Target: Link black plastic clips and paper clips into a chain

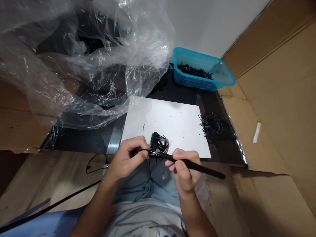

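My left hand [130, 156] pinches a thin black rubbery strip [142, 150] above the white paper's [160, 113] near edge, seemingly to steady it for the slim black pointed tool [199, 167] my right hand [186, 166] grips.

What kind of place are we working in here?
Probably a small makeshift workbench: cardboard panels around a dark tabletop, a plastic bag, and a blue basket of black pieces.

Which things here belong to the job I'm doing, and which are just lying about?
In use or likely part of it:
slim black tool, right hand
black piece, left hand
black tangle on white paper
black-loop pile
blue basket of black bits

Seemingly just lying about:
clear plastic
white strip on cardboard
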The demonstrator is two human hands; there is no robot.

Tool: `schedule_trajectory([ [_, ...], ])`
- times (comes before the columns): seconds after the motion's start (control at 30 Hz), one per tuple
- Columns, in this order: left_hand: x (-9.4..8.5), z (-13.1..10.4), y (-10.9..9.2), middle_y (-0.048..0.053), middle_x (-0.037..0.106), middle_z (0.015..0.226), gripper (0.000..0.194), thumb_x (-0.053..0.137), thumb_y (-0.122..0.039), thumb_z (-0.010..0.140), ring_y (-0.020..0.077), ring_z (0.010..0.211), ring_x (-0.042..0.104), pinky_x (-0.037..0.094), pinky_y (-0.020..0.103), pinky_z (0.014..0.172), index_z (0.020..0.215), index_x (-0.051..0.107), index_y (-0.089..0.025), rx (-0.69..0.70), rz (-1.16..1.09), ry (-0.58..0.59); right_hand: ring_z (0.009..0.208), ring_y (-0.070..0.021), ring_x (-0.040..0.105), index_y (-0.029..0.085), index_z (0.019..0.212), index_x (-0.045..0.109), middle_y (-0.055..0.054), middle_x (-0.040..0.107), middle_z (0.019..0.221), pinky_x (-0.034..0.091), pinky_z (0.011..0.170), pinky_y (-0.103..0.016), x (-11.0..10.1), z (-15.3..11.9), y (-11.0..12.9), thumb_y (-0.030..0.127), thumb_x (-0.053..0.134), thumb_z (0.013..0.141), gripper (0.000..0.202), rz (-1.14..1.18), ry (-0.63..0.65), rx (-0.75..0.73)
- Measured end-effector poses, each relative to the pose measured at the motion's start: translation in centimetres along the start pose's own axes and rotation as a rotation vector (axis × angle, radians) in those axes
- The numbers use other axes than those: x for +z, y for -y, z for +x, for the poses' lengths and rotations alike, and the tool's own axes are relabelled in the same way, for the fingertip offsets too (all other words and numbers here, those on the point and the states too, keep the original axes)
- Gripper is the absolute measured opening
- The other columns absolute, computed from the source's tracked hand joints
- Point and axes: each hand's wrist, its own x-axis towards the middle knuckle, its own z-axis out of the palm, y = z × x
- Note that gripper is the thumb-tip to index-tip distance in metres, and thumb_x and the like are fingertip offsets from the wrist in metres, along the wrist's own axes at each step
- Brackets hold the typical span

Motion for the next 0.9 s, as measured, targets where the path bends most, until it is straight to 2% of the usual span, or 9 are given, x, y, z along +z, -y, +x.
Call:
schedule_trajectory([
  [0.17,-0.2,0.0,0.1,-0.002,0.046,0.061,0.021,0.051,-0.018,0.081,0.0104,0.056,0.042,0.029,0.026,0.053,0.061,0.055,-0.015,-0.020,-0.082,0.020,0.042,-0.0078,0.052,0.023,0.079,0.061,0.004,0.061,0.053,0.033,0.038,-0.016,1.3,0.7,-0.1,0.016,0.056,0.079,0.009,0.190,-0.203,0.200],
  [0.27,0.0,0.1,-0.1,-0.002,0.046,0.059,0.021,0.051,-0.018,0.080,0.0103,0.055,0.041,0.028,0.026,0.053,0.060,0.055,-0.015,-0.024,-0.071,0.018,0.035,-0.0057,0.042,0.021,0.071,0.059,0.006,0.056,0.043,0.034,0.039,-0.015,2.1,1.1,-0.2,0.019,0.055,0.076,0.006,0.338,-0.289,0.349],
  [0.37,0.2,0.1,-0.2,-0.002,0.045,0.059,0.021,0.052,-0.018,0.079,0.0110,0.056,0.042,0.029,0.026,0.053,0.059,0.054,-0.015,-0.010,0.007,-0.007,0.033,-0.0053,0.034,0.020,0.066,0.056,0.009,0.045,0.035,0.036,0.042,-0.015,2.7,1.6,-0.2,0.022,0.056,0.071,0.005,0.500,-0.297,0.541],
  [0.47,0.2,0.1,-0.3,-0.002,0.045,0.058,0.020,0.051,-0.018,0.079,0.0113,0.056,0.042,0.029,0.026,0.053,0.059,0.053,-0.015,0.001,0.034,-0.020,0.032,-0.0042,0.027,0.020,0.065,0.055,0.010,0.040,0.033,0.034,0.041,-0.014,2.6,2.1,-0.2,0.022,0.057,0.068,0.005,0.568,-0.298,0.603],
  [0.53,0.2,0.1,-0.3,-0.002,0.045,0.059,0.020,0.051,-0.018,0.079,0.0114,0.056,0.042,0.029,0.026,0.054,0.059,0.054,-0.015,-0.005,0.025,-0.019,0.032,-0.0040,0.023,0.020,0.066,0.056,0.010,0.039,0.033,0.033,0.042,-0.014,2.2,2.2,-0.1,0.021,0.056,0.069,0.004,0.554,-0.307,0.562],
  [0.6,0.2,0.1,-0.3,-0.002,0.046,0.059,0.020,0.051,-0.018,0.079,0.0115,0.057,0.042,0.030,0.026,0.054,0.059,0.054,-0.015,-0.019,0.010,-0.018,0.031,-0.0048,0.026,0.020,0.067,0.057,0.009,0.043,0.035,0.032,0.042,-0.016,1.6,2.1,0.1,0.019,0.054,0.072,0.006,0.469,-0.294,0.448],
  [0.7,0.1,0.0,-0.2,-0.002,0.046,0.059,0.020,0.051,-0.017,0.079,0.0117,0.056,0.043,0.030,0.026,0.054,0.059,0.054,-0.015,-0.036,-0.019,-0.020,0.037,-0.0082,0.041,0.023,0.078,0.062,0.006,0.057,0.047,0.031,0.040,-0.019,0.5,1.6,0.2,0.018,0.054,0.079,0.009,0.213,-0.243,0.117],
  [0.8,0.1,0.0,-0.1,-0.002,0.047,0.059,0.019,0.051,-0.017,0.078,0.0117,0.057,0.043,0.029,0.026,0.054,0.059,0.054,-0.015,-0.029,-0.040,-0.017,0.055,-0.0128,0.054,0.025,0.100,0.064,0.001,0.066,0.068,0.034,0.041,-0.022,-0.3,1.3,0.1,0.023,0.056,0.086,0.016,-0.013,-0.163,-0.188],
  [0.9,0.1,0.0,0.0,-0.002,0.047,0.059,0.020,0.051,-0.017,0.079,0.0112,0.057,0.043,0.030,0.026,0.055,0.059,0.054,-0.015,-0.024,-0.053,-0.005,0.074,-0.0166,0.058,0.027,0.112,0.059,-0.002,0.066,0.085,0.047,0.057,-0.029,-0.3,1.5,-0.4,0.024,0.051,0.090,0.023,-0.201,0.021,-0.233],
])
